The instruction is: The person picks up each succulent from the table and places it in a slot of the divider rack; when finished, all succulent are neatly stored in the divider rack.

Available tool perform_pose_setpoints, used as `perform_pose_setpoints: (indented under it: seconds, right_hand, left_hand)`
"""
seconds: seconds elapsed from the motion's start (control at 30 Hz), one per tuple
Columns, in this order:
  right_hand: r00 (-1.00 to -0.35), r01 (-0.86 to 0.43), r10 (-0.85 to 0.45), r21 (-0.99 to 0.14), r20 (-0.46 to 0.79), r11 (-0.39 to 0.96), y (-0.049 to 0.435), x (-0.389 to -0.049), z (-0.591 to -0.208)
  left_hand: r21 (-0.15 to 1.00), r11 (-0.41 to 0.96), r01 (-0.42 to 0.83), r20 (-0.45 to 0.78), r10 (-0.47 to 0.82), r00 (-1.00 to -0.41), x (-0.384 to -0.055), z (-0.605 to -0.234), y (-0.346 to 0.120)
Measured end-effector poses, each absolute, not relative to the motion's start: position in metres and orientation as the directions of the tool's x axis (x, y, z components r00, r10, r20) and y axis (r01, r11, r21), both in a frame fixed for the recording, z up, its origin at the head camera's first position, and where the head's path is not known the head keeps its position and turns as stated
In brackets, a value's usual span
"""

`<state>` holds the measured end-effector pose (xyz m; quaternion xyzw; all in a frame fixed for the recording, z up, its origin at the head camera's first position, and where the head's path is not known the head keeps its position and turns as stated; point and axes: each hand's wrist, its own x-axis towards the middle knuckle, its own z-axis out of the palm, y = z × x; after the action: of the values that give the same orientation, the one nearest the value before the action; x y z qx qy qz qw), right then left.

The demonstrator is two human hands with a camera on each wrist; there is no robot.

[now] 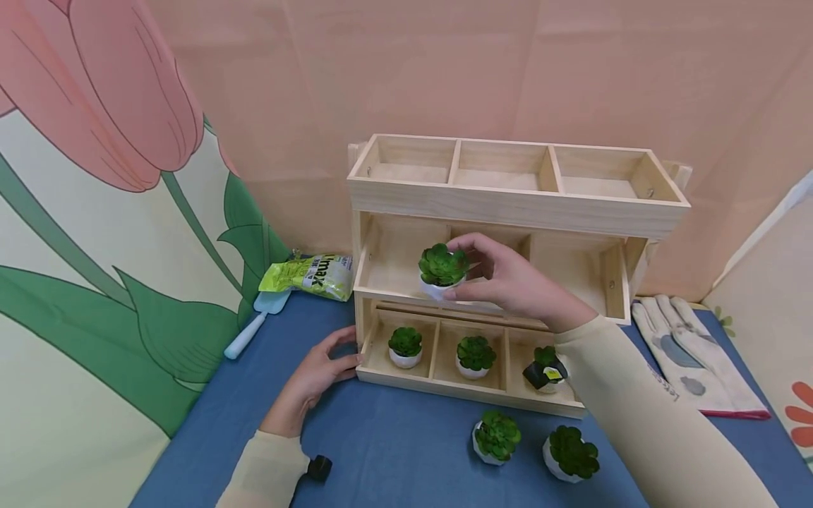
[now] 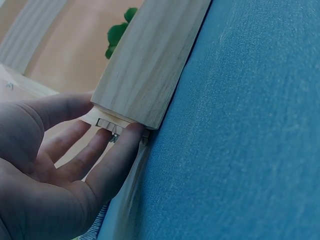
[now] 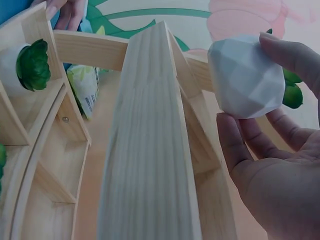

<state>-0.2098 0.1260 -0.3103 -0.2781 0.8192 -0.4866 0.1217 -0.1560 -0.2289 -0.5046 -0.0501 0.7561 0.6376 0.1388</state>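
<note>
A three-tier wooden shelf (image 1: 508,204) stands on the blue table (image 1: 394,451). My right hand (image 1: 508,282) holds a small green succulent in a white faceted pot (image 1: 442,271) over the left compartment of the middle tier; the same pot (image 3: 247,75) is pinched between thumb and fingers in the right wrist view. My left hand (image 1: 317,374) rests with straight fingers (image 2: 110,160) against the shelf's lower left corner (image 2: 145,80). The bottom tier holds three potted succulents (image 1: 405,346), (image 1: 475,356), (image 1: 547,368). Two more (image 1: 497,437), (image 1: 570,455) stand on the table in front.
A green bag (image 1: 311,275) and a light blue trowel (image 1: 257,321) lie left of the shelf. White gardening gloves (image 1: 689,356) lie to its right. The top tier's three compartments (image 1: 502,169) hold nothing. A flower-printed backdrop (image 1: 95,212) closes the left side.
</note>
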Motion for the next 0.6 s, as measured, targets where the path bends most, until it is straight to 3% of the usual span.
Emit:
perform_pose_setpoints:
  seconds: [0.6]
  right_hand:
    - [-0.79, -0.396, -0.611, -0.808, 0.056, 0.437, 0.067, -0.251, -0.299]
  left_hand:
    - [0.955, 0.177, -0.24, -0.263, 0.122, -0.957, -0.155, -0.504, -0.23]
